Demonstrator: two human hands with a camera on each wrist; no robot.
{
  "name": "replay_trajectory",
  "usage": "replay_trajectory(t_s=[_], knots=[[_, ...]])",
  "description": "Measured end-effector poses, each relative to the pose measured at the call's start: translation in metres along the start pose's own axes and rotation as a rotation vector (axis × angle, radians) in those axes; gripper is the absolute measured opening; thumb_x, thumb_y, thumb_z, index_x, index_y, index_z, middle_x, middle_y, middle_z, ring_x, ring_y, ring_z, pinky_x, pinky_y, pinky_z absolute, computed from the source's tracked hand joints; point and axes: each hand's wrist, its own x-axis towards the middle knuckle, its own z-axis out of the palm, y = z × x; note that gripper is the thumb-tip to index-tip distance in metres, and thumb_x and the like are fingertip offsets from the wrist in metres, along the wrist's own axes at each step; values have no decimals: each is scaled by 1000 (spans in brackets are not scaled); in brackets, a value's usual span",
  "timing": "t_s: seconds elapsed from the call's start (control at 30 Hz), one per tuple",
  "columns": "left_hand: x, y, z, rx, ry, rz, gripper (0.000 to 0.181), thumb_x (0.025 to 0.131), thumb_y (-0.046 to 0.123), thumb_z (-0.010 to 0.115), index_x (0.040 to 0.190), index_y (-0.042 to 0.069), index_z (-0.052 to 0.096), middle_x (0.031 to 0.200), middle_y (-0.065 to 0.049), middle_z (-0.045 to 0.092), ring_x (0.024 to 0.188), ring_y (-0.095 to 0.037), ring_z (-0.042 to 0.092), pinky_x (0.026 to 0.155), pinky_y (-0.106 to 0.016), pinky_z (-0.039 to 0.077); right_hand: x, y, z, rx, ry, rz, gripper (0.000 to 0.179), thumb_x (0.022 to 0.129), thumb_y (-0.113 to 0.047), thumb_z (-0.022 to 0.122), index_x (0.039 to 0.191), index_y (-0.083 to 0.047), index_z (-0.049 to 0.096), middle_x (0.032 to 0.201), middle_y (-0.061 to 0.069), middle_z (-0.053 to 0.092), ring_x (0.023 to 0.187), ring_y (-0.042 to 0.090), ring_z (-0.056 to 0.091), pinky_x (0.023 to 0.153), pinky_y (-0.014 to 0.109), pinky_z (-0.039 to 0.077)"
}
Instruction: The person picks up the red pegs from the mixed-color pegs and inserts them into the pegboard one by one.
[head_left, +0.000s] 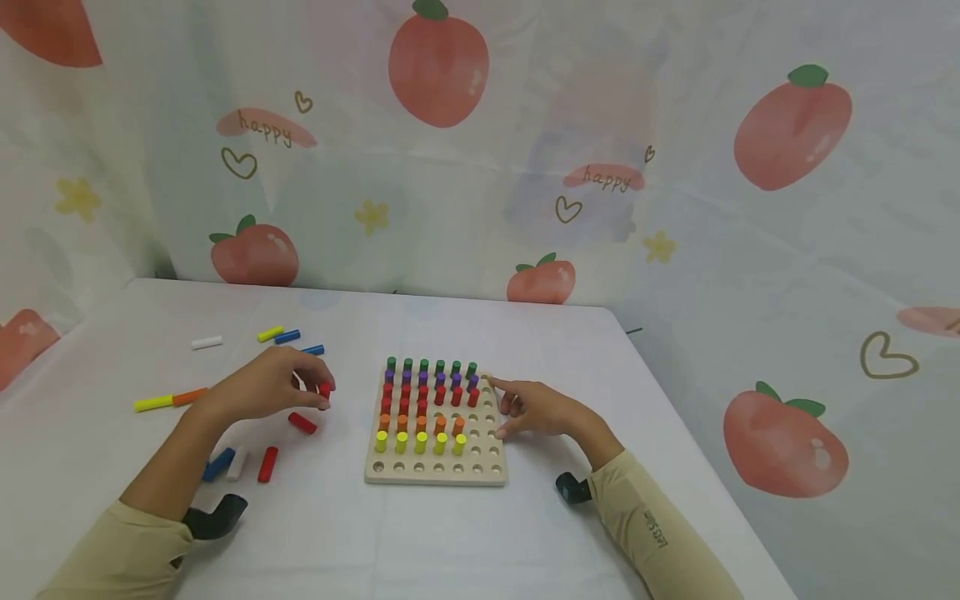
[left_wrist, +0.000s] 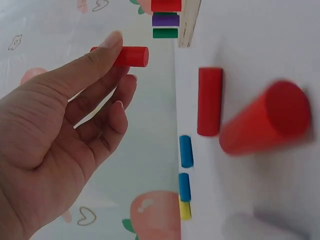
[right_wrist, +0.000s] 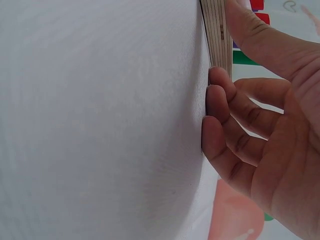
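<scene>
My left hand (head_left: 262,385) pinches a red peg (left_wrist: 134,56) between thumb and fingertips, held above the table left of the board. A wooden pegboard (head_left: 457,475) lies in the middle, with rows of green, purple, red, orange and yellow pegs standing upright in its holes. Bare holes show along its front and right sides. At the board's right edge rests my right hand (head_left: 543,408), index finger extended to the far corner and thumb on the edge. Its other fingers (right_wrist: 215,135) are bent loosely against the tabletop. Below the left hand lies another red peg (head_left: 302,423).
Loose pegs lie left of the board: a red one (head_left: 267,465), a white one (head_left: 237,464) and a blue one (head_left: 218,465) nearest. Yellow (head_left: 153,404) and orange (head_left: 189,397) pegs lie end to end farther left. Yellow, blue and white pegs lie toward the back.
</scene>
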Motion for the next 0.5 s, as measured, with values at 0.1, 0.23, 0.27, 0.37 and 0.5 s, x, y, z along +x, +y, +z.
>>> replay_trajectory(t_s=[0.1, 0.23, 0.27, 0.37, 0.5], knots=[[9, 5, 4, -2, 6, 6, 25, 86, 14, 86, 108, 8, 76, 92, 5, 68, 86, -19, 63, 71, -29, 58, 0, 1, 0, 1, 2, 3, 93, 84, -20, 87, 162, -14, 37, 101, 1, 58, 94, 19, 55, 78, 31, 51], [18, 11, 10, -11, 19, 21, 24, 85, 10, 86, 107, 7, 76, 93, 4, 69, 87, -18, 66, 73, -30, 59, 2, 2, 1, 5, 0, -6, 92, 85, -21, 87, 161, -15, 37, 101, 0, 58, 95, 18, 55, 79, 30, 51], [20, 12, 12, -18, 21, 22, 24, 85, 9, 86, 107, 7, 76, 93, 3, 70, 87, -18, 67, 73, -31, 60, 2, 2, 1, 6, -1, -10, 92, 85, -21, 87, 161, -15, 37, 101, -1, 58, 95, 18, 55, 80, 31, 51], [26, 16, 16, -43, 30, 16, 23, 85, 7, 86, 106, 6, 76, 94, 1, 71, 88, -20, 70, 74, -33, 61, 2, 2, 1, 10, -4, -22, 92, 85, -21, 87, 161, -13, 37, 100, 0, 58, 95, 18, 55, 80, 31, 50], [35, 22, 21, -40, 39, 12, 23, 85, 8, 86, 106, 6, 77, 95, 0, 71, 91, -22, 72, 77, -35, 61, 1, 2, 0, 4, -1, -18, 92, 85, -21, 87, 161, -13, 37, 101, 1, 58, 95, 19, 55, 79, 31, 50]])
